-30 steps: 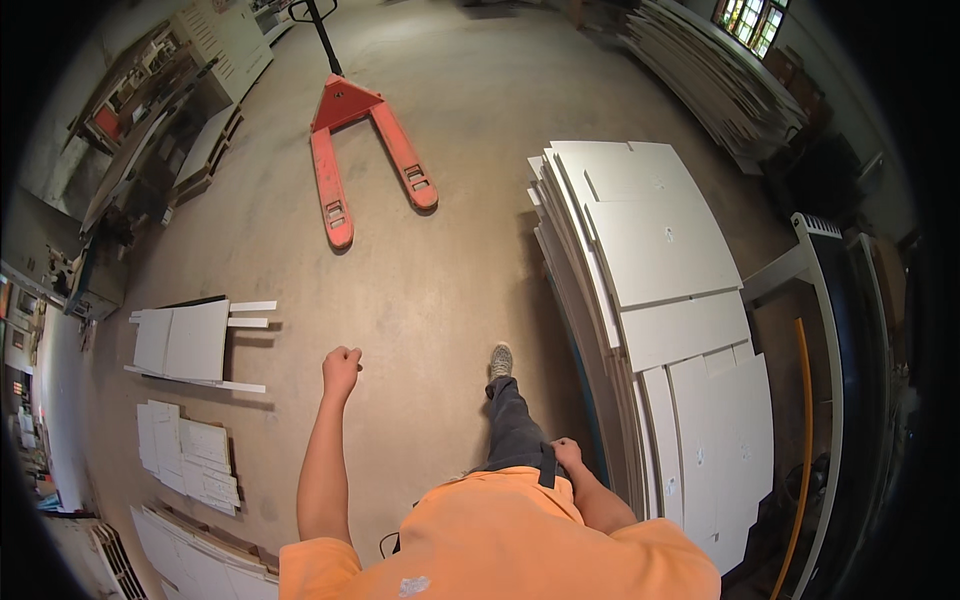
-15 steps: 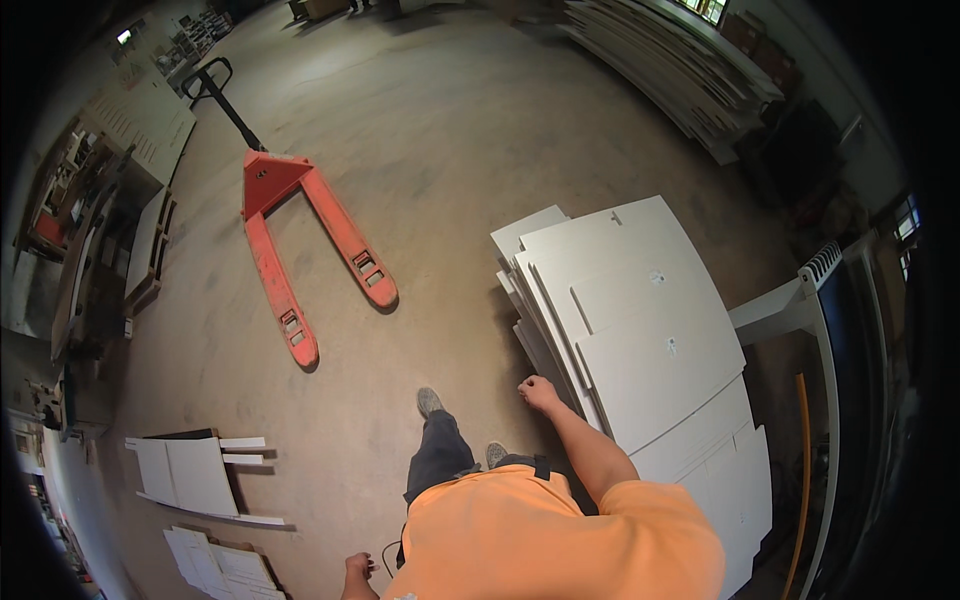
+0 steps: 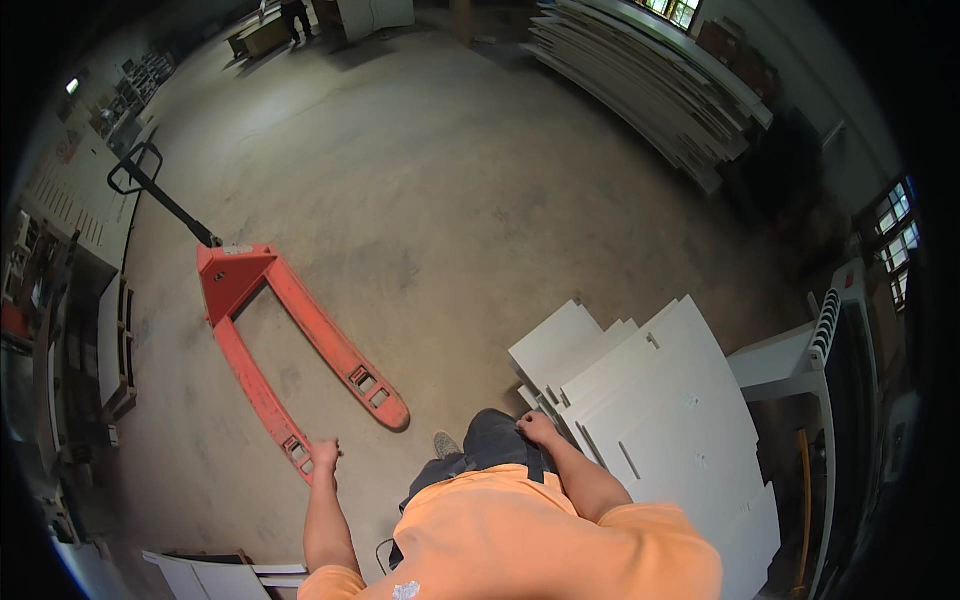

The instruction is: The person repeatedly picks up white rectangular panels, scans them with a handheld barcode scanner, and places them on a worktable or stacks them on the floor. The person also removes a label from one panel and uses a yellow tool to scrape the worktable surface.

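Note:
My left hand (image 3: pixel 325 454) hangs in front of my body with its fingers curled in and no object showing in it. In the picture it overlaps the fork tip of a red pallet jack (image 3: pixel 243 287); I cannot tell that they touch. My right hand (image 3: pixel 538 428) is curled too, beside my dark trousers and close to the left edge of a stack of white panels (image 3: pixel 680 400). Nothing shows in its fingers. The panels lie flat, unevenly piled, with small stickers on the top one. The pallet jack's black handle (image 3: pixel 150 180) leans away at the far left.
Long boards (image 3: pixel 640 90) are piled at the far right. A white metal frame (image 3: pixel 780 360) stands right of the panels, near an orange bar (image 3: pixel 804 500). More white panels (image 3: pixel 205 578) lie at the lower left. A person (image 3: pixel 296 20) stands far off beside crates.
I have moved forward along the panel stack. My left hand has swung forward and up; my right hand is back by my thigh. The pallet jack appears nearer.

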The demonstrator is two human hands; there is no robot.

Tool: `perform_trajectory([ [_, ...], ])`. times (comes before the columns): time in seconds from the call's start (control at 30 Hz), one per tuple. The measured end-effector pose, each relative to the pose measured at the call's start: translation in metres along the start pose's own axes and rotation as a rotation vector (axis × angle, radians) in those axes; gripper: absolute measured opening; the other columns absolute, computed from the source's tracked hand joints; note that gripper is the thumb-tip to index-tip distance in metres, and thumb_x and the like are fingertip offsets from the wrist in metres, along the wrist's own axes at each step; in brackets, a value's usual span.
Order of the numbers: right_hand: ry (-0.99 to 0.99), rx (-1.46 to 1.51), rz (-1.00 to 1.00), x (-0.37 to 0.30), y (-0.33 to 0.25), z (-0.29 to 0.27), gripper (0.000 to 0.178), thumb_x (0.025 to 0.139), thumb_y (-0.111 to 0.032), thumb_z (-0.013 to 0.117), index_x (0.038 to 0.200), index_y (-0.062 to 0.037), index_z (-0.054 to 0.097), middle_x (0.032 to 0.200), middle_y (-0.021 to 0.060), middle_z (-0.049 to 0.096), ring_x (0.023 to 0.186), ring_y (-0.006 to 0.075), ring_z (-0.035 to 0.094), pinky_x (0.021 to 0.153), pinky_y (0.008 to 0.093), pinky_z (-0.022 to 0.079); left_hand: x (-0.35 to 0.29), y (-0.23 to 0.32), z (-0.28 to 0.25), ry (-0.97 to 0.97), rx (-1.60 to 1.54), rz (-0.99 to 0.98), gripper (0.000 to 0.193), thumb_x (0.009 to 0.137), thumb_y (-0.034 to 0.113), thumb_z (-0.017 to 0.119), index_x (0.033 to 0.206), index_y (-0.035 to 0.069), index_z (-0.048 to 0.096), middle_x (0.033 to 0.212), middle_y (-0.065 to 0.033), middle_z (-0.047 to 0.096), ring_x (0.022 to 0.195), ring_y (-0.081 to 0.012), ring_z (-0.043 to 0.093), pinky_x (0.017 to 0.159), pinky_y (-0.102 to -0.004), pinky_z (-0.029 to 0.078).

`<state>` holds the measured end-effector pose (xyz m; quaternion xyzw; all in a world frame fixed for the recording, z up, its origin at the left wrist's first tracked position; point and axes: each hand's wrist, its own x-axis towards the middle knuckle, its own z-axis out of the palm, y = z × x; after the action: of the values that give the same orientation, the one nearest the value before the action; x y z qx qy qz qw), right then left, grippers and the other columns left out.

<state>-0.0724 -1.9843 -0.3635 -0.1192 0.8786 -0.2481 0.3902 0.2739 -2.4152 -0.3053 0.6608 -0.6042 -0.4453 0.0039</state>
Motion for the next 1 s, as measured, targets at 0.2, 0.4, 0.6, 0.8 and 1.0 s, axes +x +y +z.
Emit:
perform_trajectory([
  [0.2,-0.036,0.328,0.287,0.131,-0.057,-0.016,0.039,0.081,-0.036,0.066,0.096,-0.0002,0.071,0.104,0.0210,0.070,0.100,0.0361,0.066,0.085,0.0411,0.052,0.103,0.352,0.052,-0.071,0.094,0.656,0.034,0.085,0.028,0.062,0.085,-0.006,0.066,0.076,-0.0225,0.067,0.073,-0.0315,0.070,0.068,-0.0419,0.052],
  [0.4,-0.265,-0.140,0.377,0.285,-0.117,-0.044,0.061,0.078,-0.050,0.065,0.110,0.0012,0.069,0.118,0.0263,0.064,0.113,0.0397,0.062,0.090,0.0426,0.051,0.218,0.426,0.078,-0.136,0.440,0.610,0.035,0.084,0.029,0.065,0.084,-0.006,0.065,0.083,-0.0277,0.066,0.081,-0.0413,0.066,0.073,-0.0469,0.051],
  [0.6,-0.178,0.074,0.213,0.469,-0.304,-0.171,0.025,0.084,-0.023,0.067,0.095,-0.0006,0.068,0.084,0.0137,0.070,0.077,0.0239,0.069,0.064,0.0351,0.054,0.297,0.350,0.009,-0.081,0.030,-0.435,0.029,0.089,0.014,0.059,0.106,-0.009,0.061,0.096,-0.0200,0.069,0.068,-0.0307,0.072,0.042,-0.0393,0.042],
  [0.8,0.122,0.257,-0.028,0.650,-0.472,-0.262,0.025,0.083,-0.024,0.063,0.088,-0.0011,0.068,0.079,0.0134,0.071,0.067,0.0237,0.069,0.069,0.0375,0.054,0.354,0.382,0.034,-0.125,-0.062,-0.602,0.021,0.090,0.016,0.059,0.094,-0.005,0.061,0.083,-0.0146,0.066,0.060,-0.0270,0.068,0.036,-0.0357,0.033],
  [1.0,0.065,0.360,0.168,0.763,-0.559,-0.306,0.024,0.084,-0.024,0.064,0.088,-0.0008,0.068,0.079,0.0121,0.070,0.069,0.0201,0.069,0.061,0.0341,0.054,0.552,0.538,0.059,-0.256,0.067,-0.579,0.020,0.090,0.021,0.061,0.097,0.002,0.064,0.082,-0.0108,0.067,0.065,-0.0260,0.066,0.045,-0.0390,0.038],
])
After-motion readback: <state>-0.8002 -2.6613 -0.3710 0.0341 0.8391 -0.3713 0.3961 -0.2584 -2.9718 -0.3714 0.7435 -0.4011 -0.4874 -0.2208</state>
